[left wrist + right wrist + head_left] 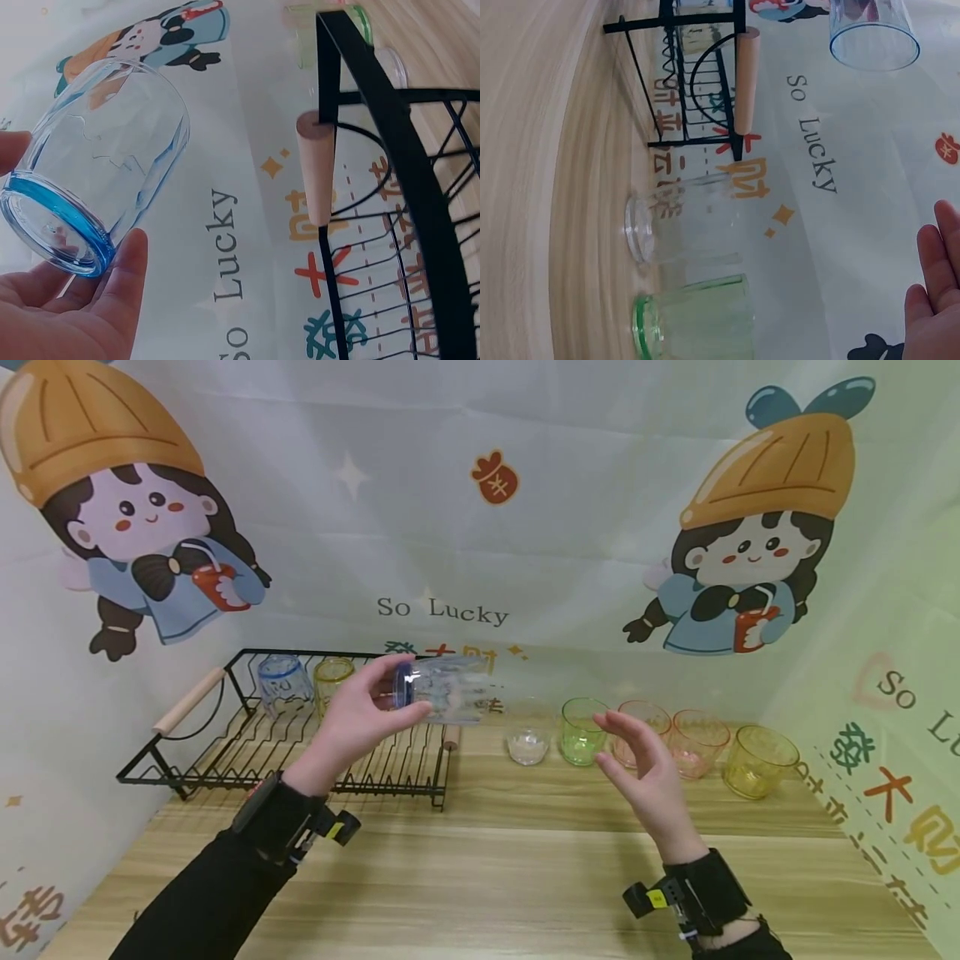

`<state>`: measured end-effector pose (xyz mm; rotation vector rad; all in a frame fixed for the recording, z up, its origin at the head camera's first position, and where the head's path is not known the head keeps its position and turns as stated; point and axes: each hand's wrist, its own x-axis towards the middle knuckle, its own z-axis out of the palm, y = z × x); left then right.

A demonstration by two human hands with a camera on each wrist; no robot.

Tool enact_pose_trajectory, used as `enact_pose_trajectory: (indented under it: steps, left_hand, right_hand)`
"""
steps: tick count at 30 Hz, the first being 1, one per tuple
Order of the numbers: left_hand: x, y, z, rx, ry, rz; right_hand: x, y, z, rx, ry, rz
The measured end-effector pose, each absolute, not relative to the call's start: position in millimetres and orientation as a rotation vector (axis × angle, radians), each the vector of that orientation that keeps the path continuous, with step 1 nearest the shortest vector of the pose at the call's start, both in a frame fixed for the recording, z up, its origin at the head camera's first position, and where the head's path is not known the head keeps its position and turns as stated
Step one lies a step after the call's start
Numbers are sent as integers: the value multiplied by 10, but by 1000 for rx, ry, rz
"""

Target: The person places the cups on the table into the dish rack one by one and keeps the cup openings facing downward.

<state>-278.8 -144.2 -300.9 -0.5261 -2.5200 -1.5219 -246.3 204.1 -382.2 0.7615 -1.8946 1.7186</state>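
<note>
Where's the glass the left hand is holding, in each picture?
Head: the glass is near the middle, sideways in the left hand.
Left wrist: the glass is at the left.
Right wrist: the glass is cut off at the top, right of middle.
Shared landmark: the words "So Lucky".

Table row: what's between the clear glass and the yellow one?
Head view: the green glass, then two pink glasses, one partly behind the right hand.

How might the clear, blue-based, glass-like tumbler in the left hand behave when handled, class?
The tumbler is probably stiff: it looks undented where the left hand grips it. Its smooth, shiny wall may slip. Its round rim suggests it could roll if laid sideways.
</note>
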Motion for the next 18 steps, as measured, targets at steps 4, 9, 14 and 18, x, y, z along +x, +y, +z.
enact_pose_trajectory:
  steps: [4, 9, 14, 18]
  left_hand:
    - [-2825, -1482, -2985, -510, -2557, -1477]
    - [-2882, -1544, -2955, -483, -2590, -1411]
    - [-2930, -1593, -2922, -458, -2624, -1356]
    - [-2944, -1622, -2902, -434, -2645, -1329]
  right_hand:
    - [-2483, 2081, -3851, 716, -1931, 1702]
    - [-2499, 2116, -3874, 665, -1973, 1680]
    - [-2518, 2152, -3908, 630, -2006, 1678]
    - [-2541, 2179, -3936, 601, -2032, 1659]
